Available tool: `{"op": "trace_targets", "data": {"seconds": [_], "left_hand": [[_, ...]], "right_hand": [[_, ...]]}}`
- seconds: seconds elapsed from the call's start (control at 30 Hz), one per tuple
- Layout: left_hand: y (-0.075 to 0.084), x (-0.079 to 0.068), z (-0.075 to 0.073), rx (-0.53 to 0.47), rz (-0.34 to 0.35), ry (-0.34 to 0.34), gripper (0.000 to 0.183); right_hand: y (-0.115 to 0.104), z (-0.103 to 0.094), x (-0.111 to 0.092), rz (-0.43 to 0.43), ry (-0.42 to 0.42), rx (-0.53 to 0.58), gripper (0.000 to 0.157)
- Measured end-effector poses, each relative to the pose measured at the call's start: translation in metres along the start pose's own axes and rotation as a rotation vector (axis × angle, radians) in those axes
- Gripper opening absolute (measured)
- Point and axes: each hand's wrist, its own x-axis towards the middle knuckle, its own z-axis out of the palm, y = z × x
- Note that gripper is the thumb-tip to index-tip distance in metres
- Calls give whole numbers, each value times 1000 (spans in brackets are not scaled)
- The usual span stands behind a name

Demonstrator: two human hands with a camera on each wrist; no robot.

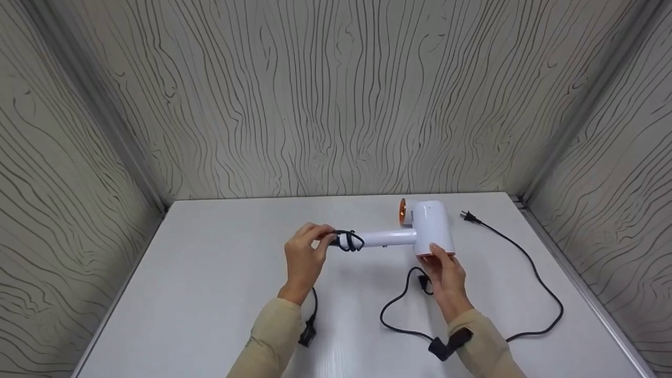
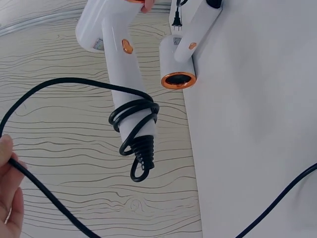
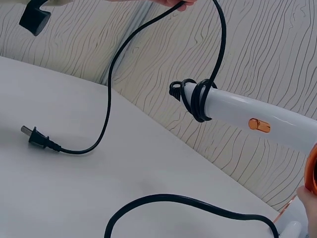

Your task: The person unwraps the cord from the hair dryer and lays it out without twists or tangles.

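Observation:
A white hair dryer with an orange rim is held above the table, its handle level in the head view. My right hand grips the rear end of its body, thumb on the near side. My left hand pinches the black power cord beyond the handle's end. Several turns of that cord wrap the lower handle, and the rest runs down to a two-pin plug on the table. Behind the held one, a second white hair dryer with an orange ring lies on the table, partly hidden in the head view.
A second two-pin plug lies at the back right of the white table, its black cord curving forward along the right. More black cord loops near my right forearm. Patterned panels enclose the table at the back and sides.

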Motion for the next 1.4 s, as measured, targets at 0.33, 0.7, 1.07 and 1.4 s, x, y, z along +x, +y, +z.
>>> {"op": "trace_targets", "data": {"seconds": [0.33, 0.7, 1.07, 1.4], "left_hand": [[0, -37, 7, -41, 48, -46, 11], [-8, -76, 11, 49, -13, -205, 11], [-19, -107, 18, 118, -76, -335, 15], [-26, -120, 24, 217, -90, -368, 18]], "right_hand": [[-2, 1, 1, 1, 12, 15, 69], [-5, 2, 3, 1, -5, 37, 80], [-4, 2, 2, -15, -7, 26, 72], [-3, -2, 1, 2, -12, 23, 77]]}}
